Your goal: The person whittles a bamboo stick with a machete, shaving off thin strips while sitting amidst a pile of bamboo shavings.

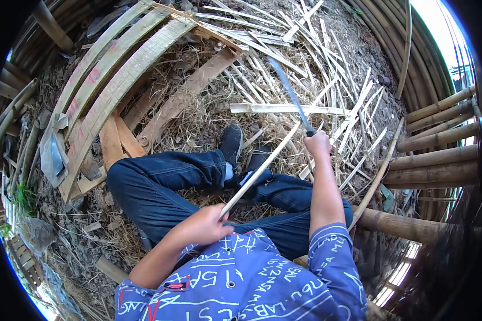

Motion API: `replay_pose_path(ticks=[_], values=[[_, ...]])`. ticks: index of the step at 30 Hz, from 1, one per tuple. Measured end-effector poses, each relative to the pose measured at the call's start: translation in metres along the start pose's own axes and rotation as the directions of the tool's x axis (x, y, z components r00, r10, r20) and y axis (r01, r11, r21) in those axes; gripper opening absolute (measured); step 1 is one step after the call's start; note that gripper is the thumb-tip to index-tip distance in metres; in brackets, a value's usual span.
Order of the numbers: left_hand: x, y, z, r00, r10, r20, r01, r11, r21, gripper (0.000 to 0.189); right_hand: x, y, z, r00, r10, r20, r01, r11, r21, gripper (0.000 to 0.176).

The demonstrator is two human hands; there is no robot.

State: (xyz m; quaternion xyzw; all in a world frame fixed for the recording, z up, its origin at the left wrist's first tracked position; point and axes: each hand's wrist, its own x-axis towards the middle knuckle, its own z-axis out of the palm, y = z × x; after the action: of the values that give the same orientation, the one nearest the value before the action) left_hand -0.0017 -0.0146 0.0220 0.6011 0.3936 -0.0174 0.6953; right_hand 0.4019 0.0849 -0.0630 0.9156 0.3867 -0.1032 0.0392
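My left hand is closed around the near end of a long pale bamboo strip, close to my shirt. The strip slants up and away to the right, over my crossed legs. My right hand grips the dark handle of a long machete. Its narrow blade points forward and a little left, and the strip passes beside the blade near the handle in this view. Just beyond, a flat split bamboo piece lies across the ground behind the blade.
Split bamboo strips lie scattered over shavings ahead and to the right. A slatted wooden pallet leans at the left, with a brown board beside it. Thick bamboo poles stand stacked at the right. My shoe is below the blade area.
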Motion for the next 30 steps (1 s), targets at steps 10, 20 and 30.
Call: replay_pose_path(ticks=[10,20,30], values=[[-0.059,-0.046,-0.028,0.984,-0.12,0.129,0.145,0.97,-0.197,0.034,0.005,0.09,0.028,0.991,0.122,0.047,-0.125,0.989,0.076,0.039],[0.002,-0.022,-0.028,0.992,0.077,0.096,-0.041,0.942,-0.332,0.036,-0.122,0.005,0.001,0.967,-0.253,-0.019,0.193,0.686,0.702,0.015],[0.05,-0.019,-0.029,0.984,-0.12,0.131,0.171,0.847,-0.503,0.035,-0.217,-0.057,0.001,0.778,-0.572,0.259,0.39,0.764,0.514,0.024]])
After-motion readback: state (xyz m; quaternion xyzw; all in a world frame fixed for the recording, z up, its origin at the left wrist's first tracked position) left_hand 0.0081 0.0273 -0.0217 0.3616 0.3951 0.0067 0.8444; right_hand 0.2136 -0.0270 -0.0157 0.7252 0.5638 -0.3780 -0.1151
